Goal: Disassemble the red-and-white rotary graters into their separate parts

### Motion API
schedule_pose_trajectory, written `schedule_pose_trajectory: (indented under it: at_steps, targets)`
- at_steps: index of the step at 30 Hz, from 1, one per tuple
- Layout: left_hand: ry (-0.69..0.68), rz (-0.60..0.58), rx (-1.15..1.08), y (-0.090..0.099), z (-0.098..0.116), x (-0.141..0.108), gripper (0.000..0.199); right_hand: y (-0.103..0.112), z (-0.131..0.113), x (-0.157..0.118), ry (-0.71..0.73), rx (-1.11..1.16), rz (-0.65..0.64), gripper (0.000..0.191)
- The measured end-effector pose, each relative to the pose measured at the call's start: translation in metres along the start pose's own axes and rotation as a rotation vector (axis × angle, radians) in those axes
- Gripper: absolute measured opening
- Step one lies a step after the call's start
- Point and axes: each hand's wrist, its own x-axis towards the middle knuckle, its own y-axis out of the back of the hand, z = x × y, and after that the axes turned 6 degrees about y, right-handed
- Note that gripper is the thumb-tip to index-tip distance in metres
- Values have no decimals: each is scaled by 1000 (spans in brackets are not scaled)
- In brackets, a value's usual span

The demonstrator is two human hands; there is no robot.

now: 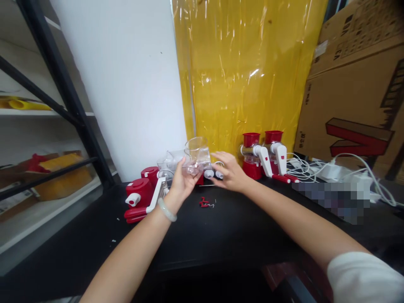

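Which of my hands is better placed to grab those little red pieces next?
Probably your right hand: it looks empty, fingers spread, and close to the red pieces, while your left hand holds the clear plastic part.

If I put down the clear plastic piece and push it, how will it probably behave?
The clear plastic piece in the left hand looks stiff, with crisp moulded edges. Its glossy surface may feel slippery. Its rounded parts could let it rock or roll.

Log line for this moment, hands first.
left hand: holding clear plastic part | right hand: open beside it | small red pieces: on black table | red-and-white crank devices: upright, right
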Motion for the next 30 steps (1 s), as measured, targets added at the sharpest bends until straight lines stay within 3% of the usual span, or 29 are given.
schedule_pose_trajectory:
  at_steps: [2,3,6,8,10,16,20,24,30]
  targets:
    - [-8,24,-52,11,11,-1,33,2,14,-27,-268,-60,75,52]
    - [-13,39,-82,17,16,-2,36,1,21,-41,-390,-72,35,53]
    - [7,68,-123,31,23,-5,42,-4,37,-81,-579,18,-348,45]
    - [39,51,-108,39,24,-7,46,-10,44,-102,-645,83,-518,46]
    - [54,23,-105,45,24,-8,51,-15,49,-115,-699,101,-596,46]
    - [31,21,-57,53,22,-10,57,-25,53,-128,-731,110,-678,30]
    - [38,34,-65,47,22,-12,57,-18,54,-124,-799,303,-529,23]
    - [-39,69,-25,43,19,-9,50,1,56,-114,-1008,620,-269,34]
    - [-46,248,243,43,5,-7,43,16,61,-104,-1218,734,162,41]
